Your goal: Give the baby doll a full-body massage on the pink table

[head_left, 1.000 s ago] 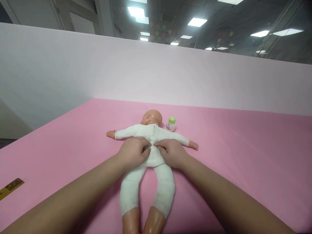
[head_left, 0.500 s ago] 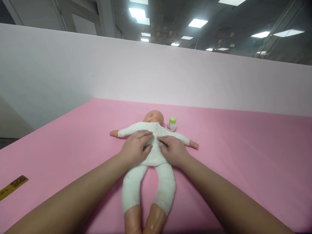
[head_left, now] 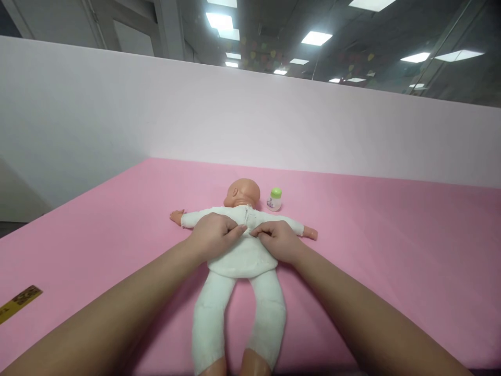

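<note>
A baby doll [head_left: 242, 256] with a white cloth body lies on the pink surface, head away from me and turned to the left. Its arms stretch out to both sides, and its legs point toward me. My left hand [head_left: 217, 235] is closed on the cloth at the left of the upper torso, thumb against the fingers. At the right of the torso, my right hand [head_left: 277, 239] pinches the same cloth. The two hands' fingertips are close together near the middle. A small jar with a green lid [head_left: 274, 200] stands just right of the doll's head.
The pink tabletop [head_left: 371, 250] reaches back to a white partition [head_left: 274, 120]. A yellow strip with a dark printed patch [head_left: 23, 302] lies at the left edge. Glass and ceiling lights show above the partition.
My fingers have closed from a looser, flatter pose on the torso. The doll's head has shifted slightly left, its left-side arm has moved, and its legs reach a little nearer to me.
</note>
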Demonstrator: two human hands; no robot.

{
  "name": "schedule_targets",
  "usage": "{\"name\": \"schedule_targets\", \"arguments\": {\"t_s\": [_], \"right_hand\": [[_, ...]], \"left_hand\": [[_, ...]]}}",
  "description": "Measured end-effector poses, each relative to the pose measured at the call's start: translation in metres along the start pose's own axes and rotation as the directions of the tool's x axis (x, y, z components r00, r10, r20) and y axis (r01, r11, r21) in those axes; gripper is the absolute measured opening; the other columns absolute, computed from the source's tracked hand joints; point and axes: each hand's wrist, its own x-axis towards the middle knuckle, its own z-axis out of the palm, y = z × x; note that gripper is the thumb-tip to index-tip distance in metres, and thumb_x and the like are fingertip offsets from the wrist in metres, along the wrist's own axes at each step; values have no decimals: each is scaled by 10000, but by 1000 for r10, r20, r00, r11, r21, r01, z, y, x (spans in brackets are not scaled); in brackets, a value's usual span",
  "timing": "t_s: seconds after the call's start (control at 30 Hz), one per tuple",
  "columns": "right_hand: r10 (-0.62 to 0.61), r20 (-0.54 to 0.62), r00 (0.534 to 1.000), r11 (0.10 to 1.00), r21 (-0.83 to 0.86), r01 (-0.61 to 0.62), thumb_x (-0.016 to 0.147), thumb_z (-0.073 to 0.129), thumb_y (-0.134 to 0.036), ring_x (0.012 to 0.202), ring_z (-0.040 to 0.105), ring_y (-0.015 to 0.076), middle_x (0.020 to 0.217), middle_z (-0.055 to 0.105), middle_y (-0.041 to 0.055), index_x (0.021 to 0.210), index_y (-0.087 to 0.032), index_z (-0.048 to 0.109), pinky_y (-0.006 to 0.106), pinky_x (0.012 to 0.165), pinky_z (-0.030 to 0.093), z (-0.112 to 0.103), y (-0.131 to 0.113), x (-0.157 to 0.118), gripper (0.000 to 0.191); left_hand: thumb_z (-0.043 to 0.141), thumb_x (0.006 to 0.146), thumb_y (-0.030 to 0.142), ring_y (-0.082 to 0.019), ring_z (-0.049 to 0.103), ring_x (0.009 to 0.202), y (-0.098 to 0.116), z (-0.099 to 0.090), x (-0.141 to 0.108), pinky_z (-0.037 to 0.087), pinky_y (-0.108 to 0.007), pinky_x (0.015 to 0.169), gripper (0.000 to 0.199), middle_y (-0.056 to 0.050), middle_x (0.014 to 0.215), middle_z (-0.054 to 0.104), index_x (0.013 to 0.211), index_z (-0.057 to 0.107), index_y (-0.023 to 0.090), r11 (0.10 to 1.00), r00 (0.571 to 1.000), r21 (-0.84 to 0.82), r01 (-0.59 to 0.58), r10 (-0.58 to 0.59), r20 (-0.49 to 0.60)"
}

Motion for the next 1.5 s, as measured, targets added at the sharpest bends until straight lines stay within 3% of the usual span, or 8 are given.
{"name": "schedule_targets", "arguments": {"t_s": [0.17,0.3,0.47,0.67,0.87,1.0,1.27,1.5], "right_hand": [[-156,-164,974,983,-126,136,885,643,-185,1006,719,245,1047,796,22,1030,-247,798,420,942,575,7,5,0,221],[-251,-229,940,945,-267,187,882,645,-183,1197,660,294,1235,758,83,1240,-200,745,484,1097,502,13,9,0,372],[-124,-52,991,965,-238,108,921,552,-157,1191,689,278,1249,773,64,1231,-219,772,463,1074,525,9,5,3,386],[-119,-45,992,972,-210,107,889,564,-139,1125,717,264,1181,793,39,1146,-245,801,437,1024,552,6,1,3,365],[-151,-156,976,974,-192,120,931,598,-203,1190,695,265,1226,781,34,1213,-264,782,465,1090,530,10,8,0,342],[-238,-225,945,950,-256,178,931,601,-220,1328,623,283,1398,706,78,1383,-208,693,493,1187,462,14,12,2,461],[-139,2,990,959,-248,135,982,482,-176,1298,658,273,1385,719,65,1368,-214,711,478,1149,499,9,4,4,451],[-183,-52,982,950,-268,163,969,516,-199,1344,613,288,1409,696,94,1394,-186,683,498,1186,460,11,9,4,457]], "left_hand": [[606,971,324,-261,648,1006,-3,10,-3,511,-432,900,188,-53,1046,739,1002,763,224,971,954,129,-202,225,-200],[615,955,293,-305,596,1221,-6,19,-4,471,-487,1085,319,-81,1310,696,1236,742,211,957,930,179,-230,270,-249],[569,982,329,-295,656,1137,-8,18,1,525,-485,1001,314,-46,1219,748,1216,761,247,987,984,84,-140,148,-102],[609,946,348,-288,686,1005,-6,10,1,548,-466,886,234,-42,1012,775,1056,788,245,987,988,81,-139,144,-54],[634,925,348,-319,626,1185,-10,13,-4,494,-523,1068,384,-79,1273,720,1273,724,215,962,957,179,-208,238,-168],[638,915,364,-347,543,1354,-11,16,-4,410,-542,1186,540,-108,1463,621,1425,636,184,949,943,253,-189,247,-224],[597,955,396,-336,622,1290,-14,15,0,479,-528,1124,485,-106,1385,693,1385,678,189,978,985,144,-152,162,-64],[612,945,397,-356,580,1331,-16,16,-2,446,-546,1154,535,-121,1453,634,1439,622,192,975,981,156,-158,173,-91]]}}
